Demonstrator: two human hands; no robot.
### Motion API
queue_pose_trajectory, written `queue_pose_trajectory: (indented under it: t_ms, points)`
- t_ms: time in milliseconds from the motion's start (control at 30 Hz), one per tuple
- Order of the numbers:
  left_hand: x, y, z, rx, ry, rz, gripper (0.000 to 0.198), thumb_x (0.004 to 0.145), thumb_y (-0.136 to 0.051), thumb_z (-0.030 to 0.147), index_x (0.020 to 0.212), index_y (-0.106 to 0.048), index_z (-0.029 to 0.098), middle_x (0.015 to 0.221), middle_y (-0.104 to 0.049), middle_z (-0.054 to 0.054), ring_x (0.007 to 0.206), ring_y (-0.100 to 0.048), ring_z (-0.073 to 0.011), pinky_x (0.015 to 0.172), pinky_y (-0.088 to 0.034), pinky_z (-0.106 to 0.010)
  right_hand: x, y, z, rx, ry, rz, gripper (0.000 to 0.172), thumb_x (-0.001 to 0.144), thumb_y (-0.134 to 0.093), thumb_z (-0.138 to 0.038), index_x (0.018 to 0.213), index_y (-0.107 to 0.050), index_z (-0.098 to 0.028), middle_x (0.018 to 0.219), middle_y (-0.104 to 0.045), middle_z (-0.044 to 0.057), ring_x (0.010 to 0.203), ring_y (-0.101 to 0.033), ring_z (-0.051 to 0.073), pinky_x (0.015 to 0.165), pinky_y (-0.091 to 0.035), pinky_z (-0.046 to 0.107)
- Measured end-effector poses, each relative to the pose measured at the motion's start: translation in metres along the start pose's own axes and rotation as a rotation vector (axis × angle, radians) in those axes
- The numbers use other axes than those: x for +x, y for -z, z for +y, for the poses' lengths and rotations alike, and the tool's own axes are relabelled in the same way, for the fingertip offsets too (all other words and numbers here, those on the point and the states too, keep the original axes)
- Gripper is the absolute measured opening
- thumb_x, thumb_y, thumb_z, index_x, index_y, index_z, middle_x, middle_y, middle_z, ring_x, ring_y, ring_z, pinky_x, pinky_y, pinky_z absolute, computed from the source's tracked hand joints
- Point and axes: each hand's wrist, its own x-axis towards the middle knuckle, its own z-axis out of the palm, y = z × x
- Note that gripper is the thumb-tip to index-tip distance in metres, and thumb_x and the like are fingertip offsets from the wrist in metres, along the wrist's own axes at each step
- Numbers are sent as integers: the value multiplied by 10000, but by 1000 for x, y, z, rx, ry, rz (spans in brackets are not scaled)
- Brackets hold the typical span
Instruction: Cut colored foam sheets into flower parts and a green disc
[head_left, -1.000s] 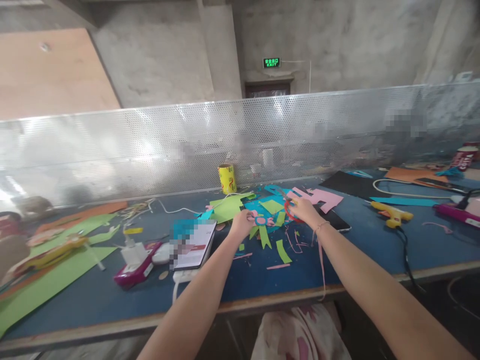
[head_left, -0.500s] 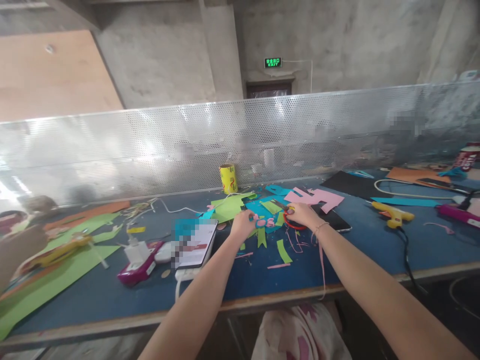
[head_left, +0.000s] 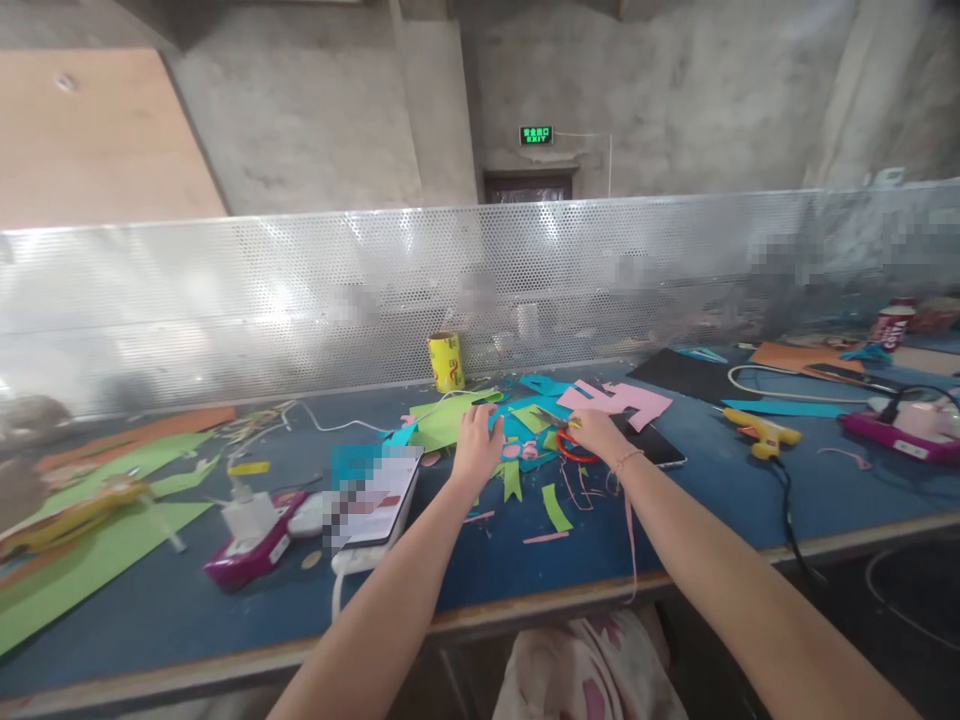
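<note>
My right hand [head_left: 592,432] is closed around red-handled scissors [head_left: 576,453], their blades pointing left over paper scraps. My left hand [head_left: 478,440] is open, palm down with fingers apart, over the right edge of a light green sheet [head_left: 435,425]. Small pink cut-outs [head_left: 529,450] lie between my hands among green and blue scraps. Behind my right hand is a pink sheet [head_left: 637,400] with notches cut from it. Below the scissors are thin pink strips and a green strip [head_left: 556,508].
A phone [head_left: 382,500] rests on a white stand at left, beside a purple power strip [head_left: 251,560]. A yellow roll [head_left: 446,362] stands near the perforated metal screen [head_left: 337,300]. On the right are a yellow glue gun [head_left: 765,432], black paper [head_left: 682,385] and a dark tablet [head_left: 656,440].
My left hand has let go of the pink cut-out, which now lies on the scraps, and moved up toward the green sheet. My right hand still holds the scissors.
</note>
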Motion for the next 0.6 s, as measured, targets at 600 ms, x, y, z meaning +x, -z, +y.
queue_pose_trajectory:
  t_ms: [600]
  points:
    - [1, -3, 2, -173, 122, -90, 193, 769, -419, 64, 870, -546, 168, 910, -546, -72, 875, -548, -164, 792, -460, -312, 2, -3, -6, 146, 104, -30, 271, 719, -484, -105, 870, -697, -179, 899, -697, 61, 827, -627, 167, 717, -436, 230]
